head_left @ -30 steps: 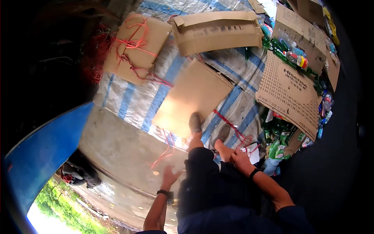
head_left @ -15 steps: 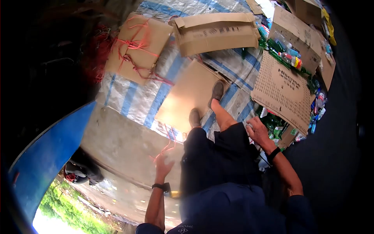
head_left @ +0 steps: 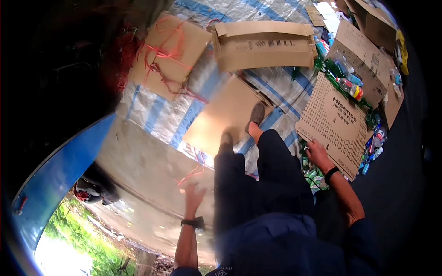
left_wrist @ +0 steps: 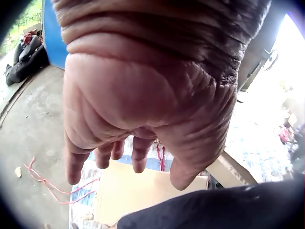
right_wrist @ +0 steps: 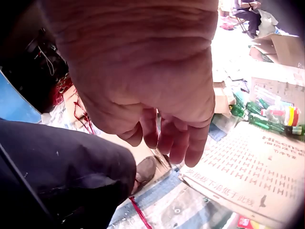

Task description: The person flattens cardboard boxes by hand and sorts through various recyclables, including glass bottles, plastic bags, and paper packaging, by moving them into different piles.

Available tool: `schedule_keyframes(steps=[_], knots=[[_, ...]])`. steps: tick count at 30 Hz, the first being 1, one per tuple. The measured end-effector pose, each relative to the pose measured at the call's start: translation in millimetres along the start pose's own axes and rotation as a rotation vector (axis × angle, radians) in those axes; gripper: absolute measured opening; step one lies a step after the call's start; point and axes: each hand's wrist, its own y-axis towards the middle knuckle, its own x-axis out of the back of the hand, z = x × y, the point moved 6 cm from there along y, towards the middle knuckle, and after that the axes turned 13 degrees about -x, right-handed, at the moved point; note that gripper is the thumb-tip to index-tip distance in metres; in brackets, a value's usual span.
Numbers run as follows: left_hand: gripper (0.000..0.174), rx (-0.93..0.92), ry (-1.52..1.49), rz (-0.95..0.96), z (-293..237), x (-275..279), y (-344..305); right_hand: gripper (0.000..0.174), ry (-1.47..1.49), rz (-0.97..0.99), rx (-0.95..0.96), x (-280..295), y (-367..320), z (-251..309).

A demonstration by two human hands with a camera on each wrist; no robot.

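My left hand (head_left: pixel 194 198) hangs over the concrete floor with its fingers spread and loosely bent. Nothing lies in its palm in the left wrist view. Beside the lower edge of the printed Hisense cardboard (head_left: pixel 338 117), my right hand (head_left: pixel 318 154) hangs with loosely curled fingers. In the right wrist view those fingers (right_wrist: pixel 195 148) overlap the tarp and the cardboard's corner. Flattened cardboard (head_left: pixel 221 115) lies under my shoes (head_left: pixel 256 114) on the blue-and-white striped tarp. Red string (head_left: pixel 193 171) trails from its near edge onto the floor.
A cardboard bundle (head_left: pixel 168 55) tied with red string lies at upper left, near an open carton (head_left: pixel 267 46). Plastic bottles (head_left: pixel 352 89) and more cardboard pile up on the right. A blue panel (head_left: pixel 64 156) stands at left. A seated person (right_wrist: pixel 248 14) appears in the right wrist view.
My right foot has stepped from the tarp onto the flattened cardboard. The right hand has risen from beside my leg toward the Hisense cardboard. My left hand has shifted slightly left.
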Motion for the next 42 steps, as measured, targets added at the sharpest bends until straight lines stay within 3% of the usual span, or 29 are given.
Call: schedule_keyframes(steps=[4, 6, 9, 17, 19, 23, 26, 28, 33, 35, 42], knots=[[0.050, -0.005, -0.096, -0.017, -16, 7, 47, 0.011, -0.041, 0.010, -0.087, 19, -11, -17], [0.044, -0.089, -0.065, -0.123, -22, 22, 62, 0.010, -0.004, -0.016, -0.112, 24, -26, -14], [0.047, -0.081, -0.097, -0.125, -8, 37, 77, 0.009, -0.005, 0.011, -0.127, 7, -44, -15], [0.048, -0.070, -0.030, -0.104, 47, 77, 30, 0.009, -0.003, 0.028, -0.112, -24, -79, 36], [0.050, 0.023, -0.057, -0.052, 69, 74, 22, 0.010, -0.020, 0.042, -0.135, -21, -64, 48], [0.049, 0.014, -0.008, -0.079, 74, 69, 8, 0.011, -0.120, 0.015, -0.076, -14, -22, 59], [0.047, 0.037, -0.021, -0.140, 43, 70, -1, 0.011, -0.081, -0.023, -0.033, 1, 21, 70], [0.048, 0.209, -0.105, -0.094, 35, 70, -7, 0.011, -0.073, -0.007, -0.029, -4, 35, 68], [0.045, 0.160, -0.113, -0.139, 21, 56, 6, 0.011, -0.079, -0.024, 0.001, 4, 66, 85], [0.047, -0.037, -0.030, -0.149, -13, 56, 40, 0.011, -0.072, -0.004, 0.038, -2, 79, 86], [0.053, -0.253, -0.199, -0.032, -138, 10, 168, 0.009, -0.023, -0.024, 0.087, -38, 149, 118]])
